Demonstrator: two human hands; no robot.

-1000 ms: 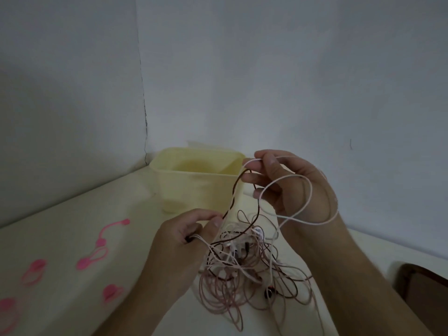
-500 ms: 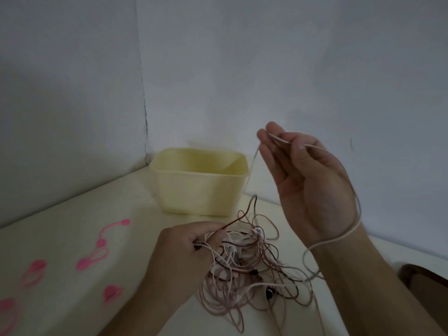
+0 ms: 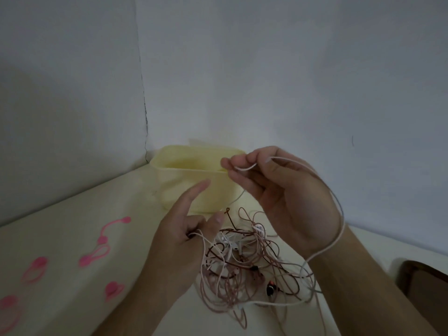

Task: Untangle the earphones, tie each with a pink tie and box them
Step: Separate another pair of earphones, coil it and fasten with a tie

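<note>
In the head view, the right hand (image 3: 286, 197) is raised palm-up in front of the pale yellow open plastic box (image 3: 194, 183), its thumb and fingertips pinching a loop of thin white earphone cable (image 3: 335, 241) that runs round the back of the hand, past the wrist and down into the pile. The left hand (image 3: 184, 238) sits lower, with its index finger stretched out toward the box and its other fingers curled round a few pinkish strands pulled from the tangled heap of white, pink and dark brown earphone cords (image 3: 244, 265). That heap lies on the cream tabletop (image 3: 72, 209) between the two forearms, just in front of the box, which stands near the corner of the grey walls. Several pink silicone cable ties (image 3: 95, 255) lie scattered on the tabletop to the left, well apart from the cords. A dark brown rounded object (image 3: 426, 280) shows at the right edge.
</note>
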